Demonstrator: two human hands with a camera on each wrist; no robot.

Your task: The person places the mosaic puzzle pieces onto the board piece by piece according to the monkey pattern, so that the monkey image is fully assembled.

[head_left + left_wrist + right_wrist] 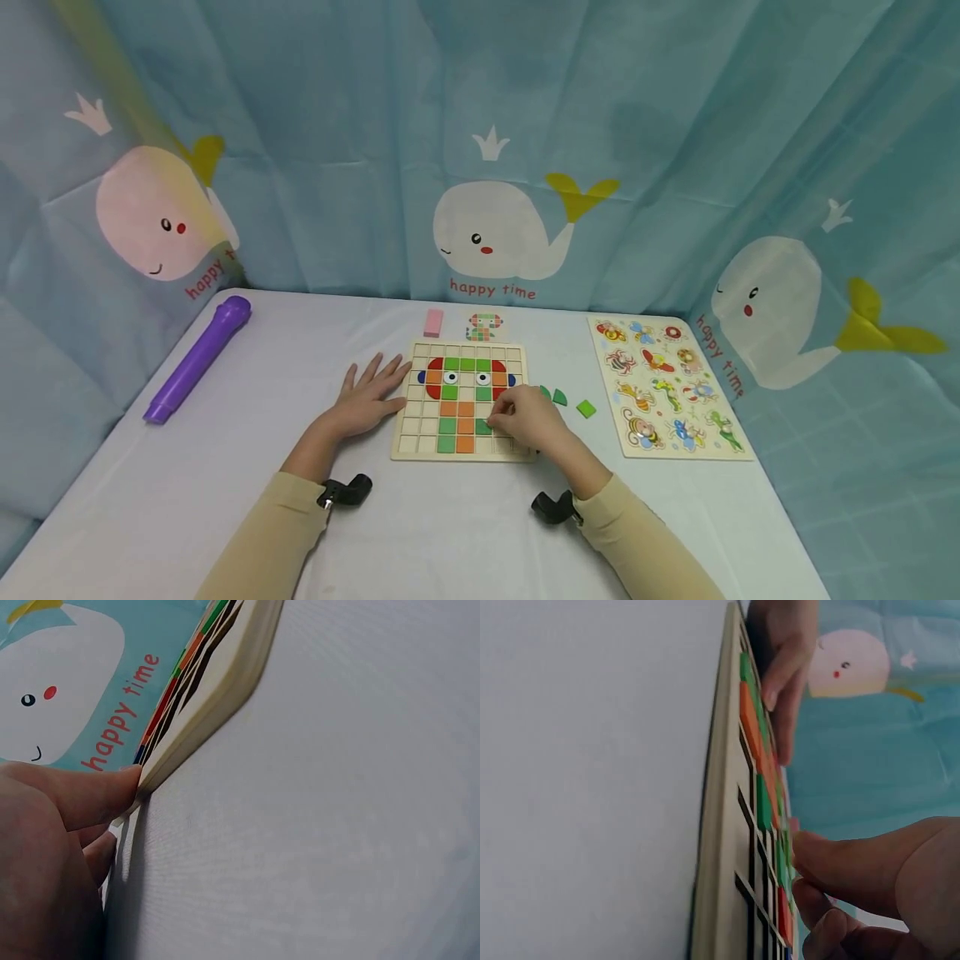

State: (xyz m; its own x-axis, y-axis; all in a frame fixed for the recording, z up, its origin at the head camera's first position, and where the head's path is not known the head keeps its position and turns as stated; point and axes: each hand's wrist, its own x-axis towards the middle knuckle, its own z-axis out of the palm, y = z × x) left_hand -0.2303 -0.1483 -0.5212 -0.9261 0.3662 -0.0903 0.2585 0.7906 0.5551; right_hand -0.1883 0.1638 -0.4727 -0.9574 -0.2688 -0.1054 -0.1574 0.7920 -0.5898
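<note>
A wooden grid puzzle board [408, 450] lies flat on the table. Coloured tiles on it form a figure with two round eyes. My left hand [366, 400] rests with fingers spread on the table at the board's left side, its thumb [105, 796] touching the board's edge. Over the right half of the board is my right hand [528, 417], thumb and fingers bent, fingertips right at a green square tile [482, 427]. In the right wrist view that tile sits in the grid, with the thumb [847, 866] above the board. I cannot tell whether the fingertips pinch anything.
A pattern card [484, 327] and a pink block [432, 323] lie behind the board. To its right are green curved pieces [559, 397], a loose green square [586, 408] and an insect puzzle board [675, 387]. A purple microphone-shaped toy [197, 362] lies at left.
</note>
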